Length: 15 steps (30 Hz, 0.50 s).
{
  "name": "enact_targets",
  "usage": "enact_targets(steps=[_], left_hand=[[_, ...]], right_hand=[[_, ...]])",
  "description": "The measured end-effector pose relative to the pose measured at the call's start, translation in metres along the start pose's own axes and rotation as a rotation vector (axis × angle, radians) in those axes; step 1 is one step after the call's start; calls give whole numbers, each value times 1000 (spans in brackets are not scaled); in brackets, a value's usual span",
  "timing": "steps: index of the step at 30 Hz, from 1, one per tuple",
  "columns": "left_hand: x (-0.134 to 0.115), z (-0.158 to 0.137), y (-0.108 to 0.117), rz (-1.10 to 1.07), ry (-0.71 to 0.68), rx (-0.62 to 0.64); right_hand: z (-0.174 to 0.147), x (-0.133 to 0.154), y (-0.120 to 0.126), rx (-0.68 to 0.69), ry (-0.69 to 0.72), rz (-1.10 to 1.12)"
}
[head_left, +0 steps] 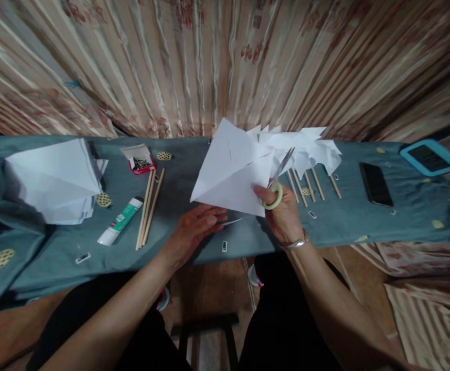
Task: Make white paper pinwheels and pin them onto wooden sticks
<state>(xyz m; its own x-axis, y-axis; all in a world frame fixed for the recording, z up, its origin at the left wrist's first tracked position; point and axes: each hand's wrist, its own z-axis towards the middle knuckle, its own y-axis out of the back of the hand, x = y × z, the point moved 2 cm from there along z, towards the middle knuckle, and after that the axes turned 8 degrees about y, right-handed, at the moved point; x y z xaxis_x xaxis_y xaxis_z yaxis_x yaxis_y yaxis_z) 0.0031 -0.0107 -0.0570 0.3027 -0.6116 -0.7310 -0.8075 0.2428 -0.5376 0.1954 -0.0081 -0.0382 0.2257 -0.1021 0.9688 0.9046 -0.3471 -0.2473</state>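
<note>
My right hand (284,216) is wrapped round a pair of scissors (274,197) with pale green handles, the blades pointing up and away. Its thumb also presses on the lower right edge of a white paper sheet (228,170), which has diagonal creases and a slit near its middle. My left hand (196,226) is at the sheet's lower edge, fingers stretched out. Beside those fingertips shows a thin white sliver (232,221); whether it is touched, I cannot tell. Behind the sheet lie several folded paper pinwheels (306,144) on wooden sticks (314,183).
To the left are a stack of white paper (55,180), a glue tube (120,221), loose wooden sticks (148,211) and an open red box of small metal pins (142,164). A phone (377,184) and a blue-framed tablet (430,157) lie right. A curtain (209,67) hangs behind.
</note>
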Motion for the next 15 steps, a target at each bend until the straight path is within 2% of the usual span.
enact_targets(steps=[2,6,12,15], left_hand=[[7,2,-9,-16,28,-13],[-3,7,-8,-80,-91,-206],[-36,6,19,-82,-325,-344],[-41,5,23,-59,-365,-359]], right_hand=[[-6,-5,-8,54,-35,-57],[-18,-5,-17,228,-88,-187],[-43,8,-13,753,-313,-243],[-53,6,-12,878,-384,-303]])
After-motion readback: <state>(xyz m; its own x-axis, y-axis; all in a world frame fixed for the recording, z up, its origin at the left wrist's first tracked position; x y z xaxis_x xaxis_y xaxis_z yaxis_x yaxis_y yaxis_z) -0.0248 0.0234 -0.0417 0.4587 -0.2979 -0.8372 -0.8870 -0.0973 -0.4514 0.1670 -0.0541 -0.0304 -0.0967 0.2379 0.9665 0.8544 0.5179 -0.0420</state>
